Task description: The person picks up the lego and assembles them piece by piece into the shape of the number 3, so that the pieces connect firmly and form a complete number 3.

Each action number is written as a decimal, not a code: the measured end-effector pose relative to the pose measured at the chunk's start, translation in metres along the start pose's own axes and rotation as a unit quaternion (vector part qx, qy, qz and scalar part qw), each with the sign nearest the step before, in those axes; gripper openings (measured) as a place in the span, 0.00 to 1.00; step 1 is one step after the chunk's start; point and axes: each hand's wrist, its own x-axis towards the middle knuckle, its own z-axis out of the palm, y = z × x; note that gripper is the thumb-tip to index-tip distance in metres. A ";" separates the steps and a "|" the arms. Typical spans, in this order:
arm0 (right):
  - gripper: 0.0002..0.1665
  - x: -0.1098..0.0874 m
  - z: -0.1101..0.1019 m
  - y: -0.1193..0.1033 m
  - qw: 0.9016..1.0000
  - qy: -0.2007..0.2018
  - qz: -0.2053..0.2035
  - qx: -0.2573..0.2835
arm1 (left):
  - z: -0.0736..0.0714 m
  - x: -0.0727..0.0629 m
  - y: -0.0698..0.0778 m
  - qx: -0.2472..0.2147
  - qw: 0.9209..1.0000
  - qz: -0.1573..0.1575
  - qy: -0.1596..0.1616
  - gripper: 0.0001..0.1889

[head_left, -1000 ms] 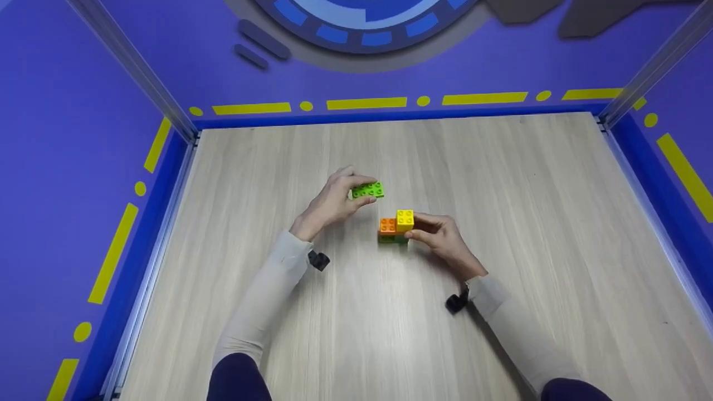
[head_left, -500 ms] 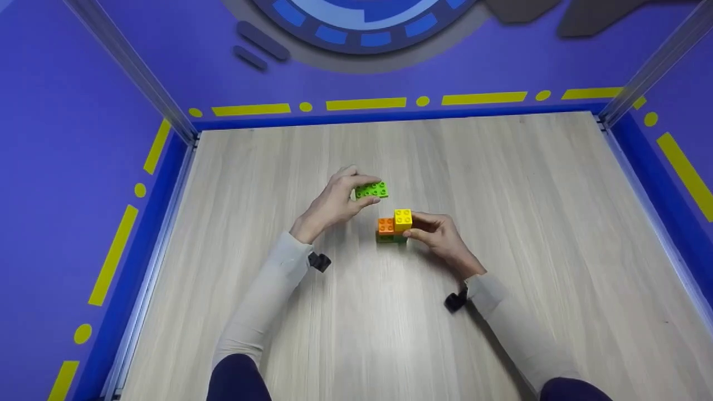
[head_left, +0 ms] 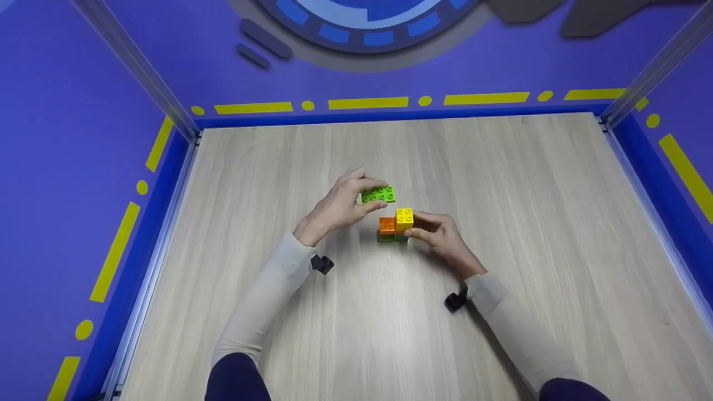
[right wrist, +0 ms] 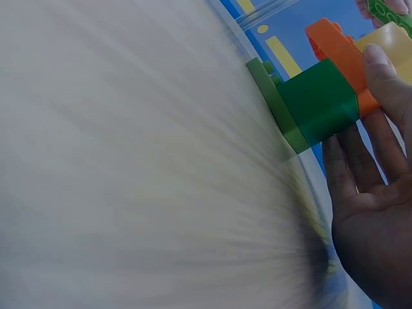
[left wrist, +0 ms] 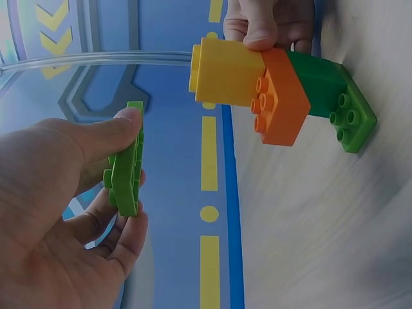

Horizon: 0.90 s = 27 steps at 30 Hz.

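Observation:
My left hand (head_left: 342, 205) pinches a thin lime-green toy building brick (left wrist: 129, 161) between thumb and fingers. This studded brick is held beyond the stack and slightly left of it in the head view. My right hand (head_left: 444, 238) grips the upper part of the stack from the right, its thumb at the yellow and orange bricks. On top sits a yellow brick (head_left: 404, 219), over one end of an orange brick (left wrist: 283, 100) that juts out sideways with bare studs. Beneath are a dark green brick (right wrist: 318, 103) and a thin green base brick (left wrist: 355, 119).
A pale wood-grain table (head_left: 356, 334) lies under both hands. Blue-purple panels with yellow dashes (head_left: 367, 103) wall it at the back and sides. Small black cameras sit at the left wrist (head_left: 322, 264) and right wrist (head_left: 455, 302).
My left hand has shifted a little to the right with the lime-green brick, closer to the stack. My right hand and the stack have stayed nearly where they were.

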 end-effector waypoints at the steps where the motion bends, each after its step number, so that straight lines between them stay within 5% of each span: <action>1: 0.27 0.000 0.000 0.000 1.000 0.000 0.000 -0.001 | 0.001 0.000 0.001 0.001 1.000 0.001 -0.003 0.21; 27: 0.27 0.001 -0.002 0.003 1.000 -0.016 -0.020 0.017 | 0.030 0.005 0.006 0.005 0.998 0.045 -0.040 0.22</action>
